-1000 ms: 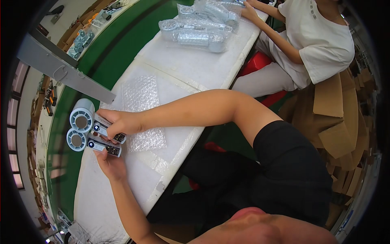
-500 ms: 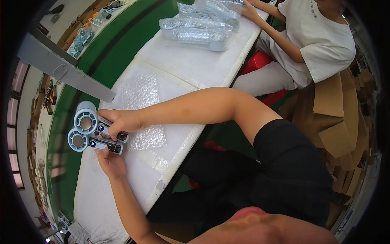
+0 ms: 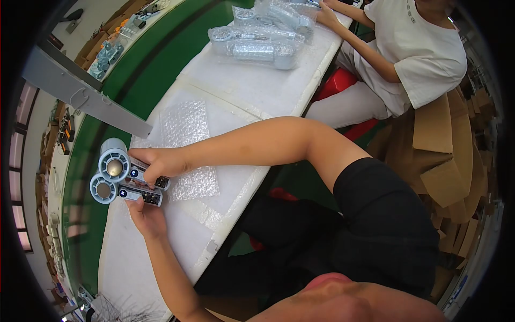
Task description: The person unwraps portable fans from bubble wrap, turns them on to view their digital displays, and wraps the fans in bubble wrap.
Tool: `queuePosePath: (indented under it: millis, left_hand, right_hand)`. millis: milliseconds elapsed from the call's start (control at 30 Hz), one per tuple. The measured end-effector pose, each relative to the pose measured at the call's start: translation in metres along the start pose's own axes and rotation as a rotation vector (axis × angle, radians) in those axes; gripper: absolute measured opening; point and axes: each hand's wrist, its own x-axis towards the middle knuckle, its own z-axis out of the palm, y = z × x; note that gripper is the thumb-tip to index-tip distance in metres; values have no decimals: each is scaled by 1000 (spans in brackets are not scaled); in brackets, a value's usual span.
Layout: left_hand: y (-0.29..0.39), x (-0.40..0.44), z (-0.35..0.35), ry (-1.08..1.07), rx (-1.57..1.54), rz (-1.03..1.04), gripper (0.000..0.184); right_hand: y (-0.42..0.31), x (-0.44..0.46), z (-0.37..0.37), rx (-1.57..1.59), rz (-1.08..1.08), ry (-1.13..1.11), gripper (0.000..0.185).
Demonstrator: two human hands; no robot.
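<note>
My right hand (image 3: 159,161) is closed around the handle of a light blue handheld fan (image 3: 111,148), with a round ribbed end and a shiny metal disc in its middle. Just beside it, my left hand (image 3: 148,217) grips a second, similar fan (image 3: 103,189) by its handle, thumb on top. The two fans lie side by side, their round ends touching or nearly so. Each handle carries a small dark round display and a black part at its near end. Fingers under the handles are hidden. A sheet of bubble wrap (image 3: 185,126) lies flat by my right forearm.
Several bubble-wrapped fans (image 3: 260,51) lie farther along the white-covered table (image 3: 161,247). A co-worker in a white shirt (image 3: 418,48) sits there, hands at the table edge. A grey metal post (image 3: 88,99) crosses near the fans. Cardboard boxes (image 3: 437,131) stand behind.
The fan in my right hand has tilted slightly, its round end shifting a little down in the picture. The other fan has shifted slightly down too. Both grips stay the same.
</note>
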Motion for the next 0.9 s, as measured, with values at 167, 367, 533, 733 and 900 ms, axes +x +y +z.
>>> queuePosePath:
  millis: [167, 367, 533, 733, 900]
  left_hand:
    - [1, -1, 2, 19, -2, -4, 68]
    - [3, -1, 5, 37, -5, -15, 66]
    - [4, -1, 9, 46, -4, -14, 65]
    - [0, -1, 6, 16, -19, -11, 64]
    - [2, -1, 7, 18, -20, 5, 56]
  right_hand:
    - [-2, 0, 1, -21, -4, 2, 59]
    - [-5, -2, 2, -19, 6, -1, 57]
    - [-5, -2, 2, -29, 3, 3, 56]
    - [-3, -2, 0, -39, 11, -1, 56]
    - [-7, -1, 3, 6, 23, -7, 49]
